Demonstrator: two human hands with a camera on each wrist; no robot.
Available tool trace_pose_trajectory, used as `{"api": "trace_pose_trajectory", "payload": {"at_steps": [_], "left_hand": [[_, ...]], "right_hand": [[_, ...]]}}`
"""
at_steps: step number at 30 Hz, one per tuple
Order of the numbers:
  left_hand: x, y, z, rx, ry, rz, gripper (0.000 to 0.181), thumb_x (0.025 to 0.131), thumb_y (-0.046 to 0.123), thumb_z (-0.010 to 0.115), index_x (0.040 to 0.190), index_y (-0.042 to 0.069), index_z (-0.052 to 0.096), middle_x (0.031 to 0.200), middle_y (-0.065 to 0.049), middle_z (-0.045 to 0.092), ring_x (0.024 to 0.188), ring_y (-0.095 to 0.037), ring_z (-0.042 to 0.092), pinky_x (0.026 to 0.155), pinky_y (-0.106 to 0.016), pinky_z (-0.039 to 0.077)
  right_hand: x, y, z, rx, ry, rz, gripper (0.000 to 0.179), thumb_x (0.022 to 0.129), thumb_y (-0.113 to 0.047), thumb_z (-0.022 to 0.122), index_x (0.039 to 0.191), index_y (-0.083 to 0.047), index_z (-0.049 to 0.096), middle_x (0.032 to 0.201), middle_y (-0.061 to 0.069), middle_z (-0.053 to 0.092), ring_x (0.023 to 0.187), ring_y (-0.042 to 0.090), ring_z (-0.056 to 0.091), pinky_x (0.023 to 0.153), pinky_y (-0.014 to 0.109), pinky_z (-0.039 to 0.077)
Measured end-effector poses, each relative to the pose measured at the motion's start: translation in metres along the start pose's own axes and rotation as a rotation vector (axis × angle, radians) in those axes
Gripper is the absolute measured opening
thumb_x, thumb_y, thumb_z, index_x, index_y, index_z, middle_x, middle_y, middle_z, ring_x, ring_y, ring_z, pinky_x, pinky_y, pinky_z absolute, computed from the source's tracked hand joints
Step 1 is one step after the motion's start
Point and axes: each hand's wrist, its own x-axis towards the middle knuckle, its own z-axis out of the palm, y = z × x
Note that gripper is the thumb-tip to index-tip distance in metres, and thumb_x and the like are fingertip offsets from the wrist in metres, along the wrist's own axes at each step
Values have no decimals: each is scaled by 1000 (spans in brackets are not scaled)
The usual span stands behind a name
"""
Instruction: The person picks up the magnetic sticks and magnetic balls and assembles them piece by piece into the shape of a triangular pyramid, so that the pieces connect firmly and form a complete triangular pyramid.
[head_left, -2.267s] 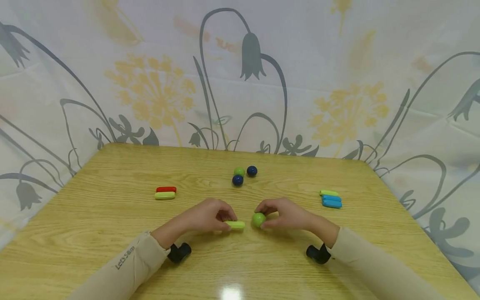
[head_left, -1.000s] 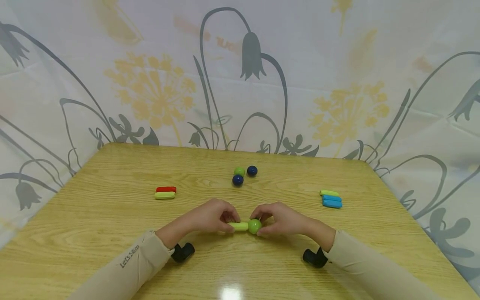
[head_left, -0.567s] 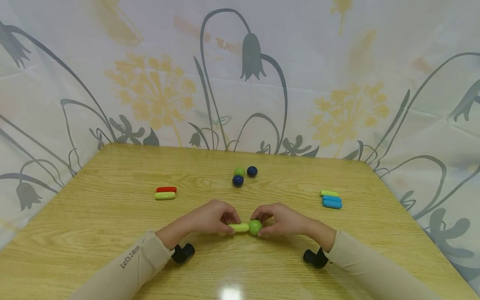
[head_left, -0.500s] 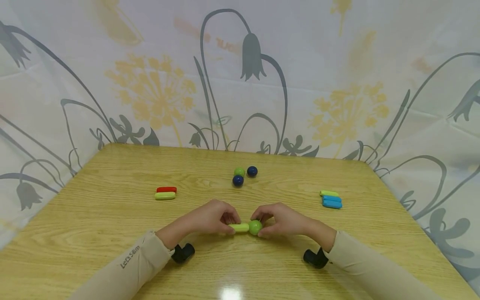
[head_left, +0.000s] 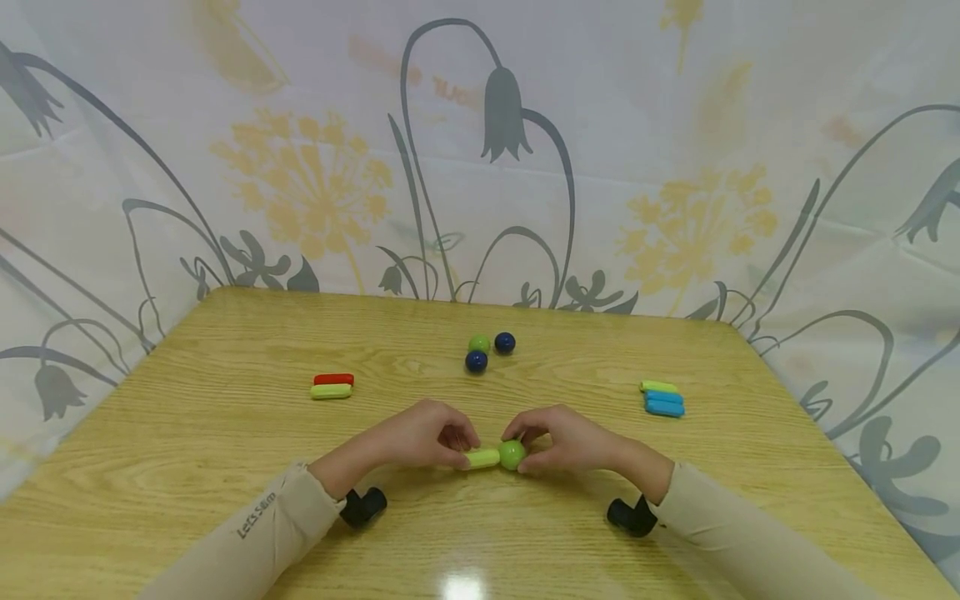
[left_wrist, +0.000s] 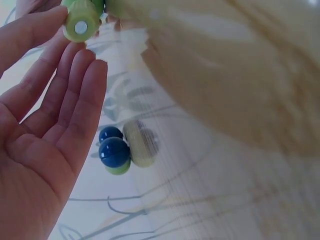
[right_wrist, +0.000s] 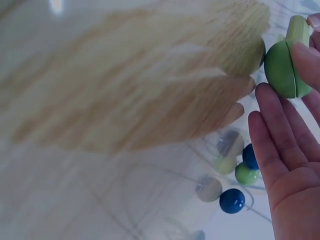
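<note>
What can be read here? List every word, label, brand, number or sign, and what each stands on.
"Let's S...": on the left sleeve; the rest of the second word is too blurred to read surely.
Faint reddish letter-like marks: on the patterned wall covering; too faint to read.
No lettering can be made out on the held light green stick or green ball.

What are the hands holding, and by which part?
The left hand pinches a yellow-green stick near the end opposite the green ball; the right hand grips that ball's side opposite the stick.
</note>
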Motion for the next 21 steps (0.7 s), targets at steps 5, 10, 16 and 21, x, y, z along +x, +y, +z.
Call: {"api": "trace_pose_trajectory", "payload": {"at_steps": [5,10,16,21], "left_hand": [[0,2,1,-32,-38,-4,13,83,10,71,95,6,69,84,6,64,76,-3,59,72,-21,48],[1,3,2,-30,-67,-17,14,84,11,70,96,6,69,86,7,64,78,-3,59,73,-20,48],[2,5,5,-60,-120,-9,19,85,10,69,103,3,68,92,3,65,82,-4,59,76,-20,48],[1,7,6,-69,-154,18,28,85,9,68,112,1,65,106,-3,64,91,-9,60,79,-20,47]], "right_hand": [[0,-1,1,-33,22,26,37,83,-8,70,117,-2,58,112,4,60,96,13,61,88,31,47],[0,-2,2,-83,73,54,32,84,-7,69,114,-3,58,108,4,61,92,13,61,84,33,48],[1,-2,2,-78,99,88,25,86,-7,66,111,-5,60,88,-4,61,81,8,60,76,27,50],[2,-3,3,-13,64,111,30,86,-14,68,114,-5,61,92,-4,62,83,9,60,77,27,50]]}}
